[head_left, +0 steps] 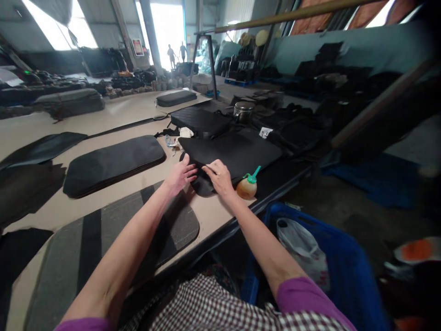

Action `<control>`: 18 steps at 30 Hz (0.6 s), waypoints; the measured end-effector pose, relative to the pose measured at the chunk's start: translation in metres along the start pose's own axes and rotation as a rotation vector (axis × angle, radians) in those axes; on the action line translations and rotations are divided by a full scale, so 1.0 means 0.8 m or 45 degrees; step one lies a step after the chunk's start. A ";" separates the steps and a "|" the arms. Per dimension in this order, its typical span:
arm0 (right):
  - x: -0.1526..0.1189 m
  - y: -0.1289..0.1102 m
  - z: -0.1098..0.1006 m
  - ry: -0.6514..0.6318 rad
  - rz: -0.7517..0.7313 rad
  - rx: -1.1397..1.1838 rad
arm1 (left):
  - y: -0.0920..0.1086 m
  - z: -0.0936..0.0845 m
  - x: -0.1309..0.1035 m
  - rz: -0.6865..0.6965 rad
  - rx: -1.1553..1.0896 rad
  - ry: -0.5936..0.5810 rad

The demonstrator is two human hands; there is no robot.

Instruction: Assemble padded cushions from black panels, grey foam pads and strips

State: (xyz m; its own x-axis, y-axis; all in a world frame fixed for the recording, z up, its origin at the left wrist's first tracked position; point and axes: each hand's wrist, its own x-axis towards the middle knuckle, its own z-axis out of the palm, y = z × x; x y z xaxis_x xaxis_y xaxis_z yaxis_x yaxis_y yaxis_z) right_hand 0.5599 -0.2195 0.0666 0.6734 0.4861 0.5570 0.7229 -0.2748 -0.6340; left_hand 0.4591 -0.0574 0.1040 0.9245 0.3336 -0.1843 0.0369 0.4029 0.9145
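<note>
My left hand (pixel 181 174) is open, its fingers spread at the left edge of a black sheet (pixel 230 151) on the table. My right hand (pixel 218 175) pinches the near edge of that sheet between thumb and fingers. Under the edge, between the hands, lies a dark rounded piece (pixel 204 185). A round bottle (pixel 246 188) with a green nozzle stands just right of my right hand. Nearer to me, a grey panel (pixel 131 225) with black bands lies flat below my left forearm.
A stack of black rounded panels (pixel 115 163) lies to the left. Beyond the sheet are a black padded piece (pixel 200 120) and a metal pot (pixel 243 111). A blue crate (pixel 354 257) holding a plastic bag stands at the lower right. Two people stand in the far doorway.
</note>
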 end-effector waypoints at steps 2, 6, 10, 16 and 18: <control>-0.004 -0.008 0.001 -0.078 -0.091 -0.043 | 0.001 0.010 0.013 -0.017 -0.015 0.025; -0.029 -0.035 -0.006 -0.086 -0.296 -0.206 | -0.006 0.023 0.038 0.071 0.018 0.234; -0.064 -0.058 -0.009 -0.245 -0.348 0.009 | -0.004 0.032 0.050 0.134 -0.004 0.272; -0.053 -0.033 0.015 -0.181 0.206 0.692 | 0.027 0.039 0.026 0.233 -0.077 0.224; -0.035 -0.020 0.021 0.006 0.358 0.911 | 0.039 0.035 0.007 0.242 -0.068 0.179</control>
State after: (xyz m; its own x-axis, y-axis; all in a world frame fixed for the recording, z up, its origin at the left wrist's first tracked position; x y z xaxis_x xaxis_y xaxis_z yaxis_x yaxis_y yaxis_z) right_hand 0.5272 -0.2149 0.0520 0.8187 0.4733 0.3251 0.2491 0.2172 -0.9438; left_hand 0.4759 -0.0672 0.1417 0.8510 0.5214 -0.0622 -0.1565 0.3648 0.9178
